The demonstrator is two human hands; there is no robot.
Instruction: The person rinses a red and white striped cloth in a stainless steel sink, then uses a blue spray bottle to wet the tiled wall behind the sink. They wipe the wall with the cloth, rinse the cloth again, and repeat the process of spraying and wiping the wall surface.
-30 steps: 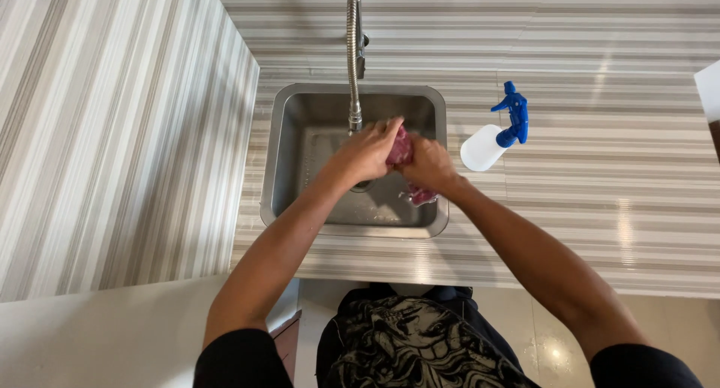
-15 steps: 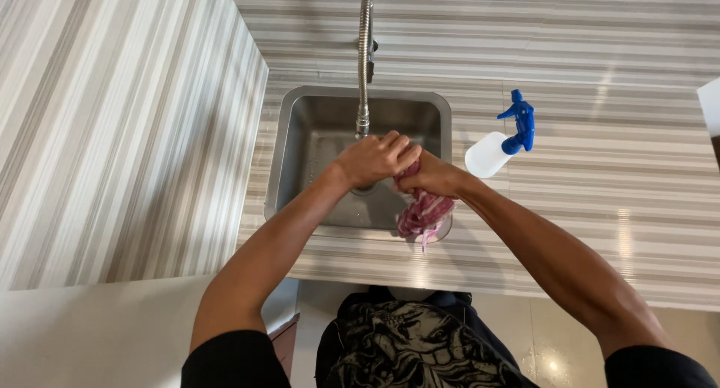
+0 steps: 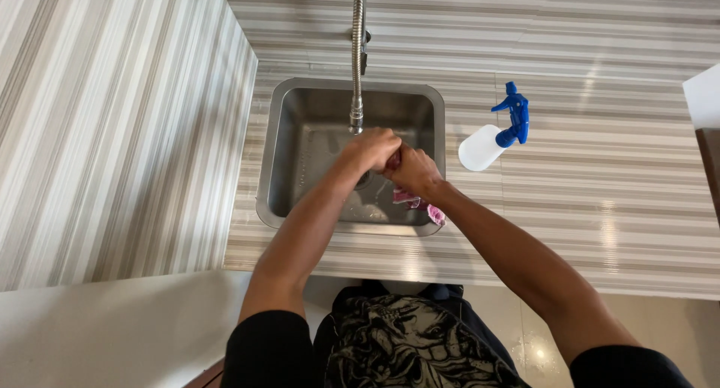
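Cloth: pink cloth (image 3: pixel 414 202) is gripped between left hand (image 3: pixel 373 149) and right hand (image 3: pixel 412 172), both closed, over the sink (image 3: pixel 300 103).
Axis: hangs down-right from the fists.

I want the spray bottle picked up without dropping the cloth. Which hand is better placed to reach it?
Probably the right hand. The spray bottle lies on the counter on that side of the sink. The left hand could keep gripping the pink cloth; both clasp it now.
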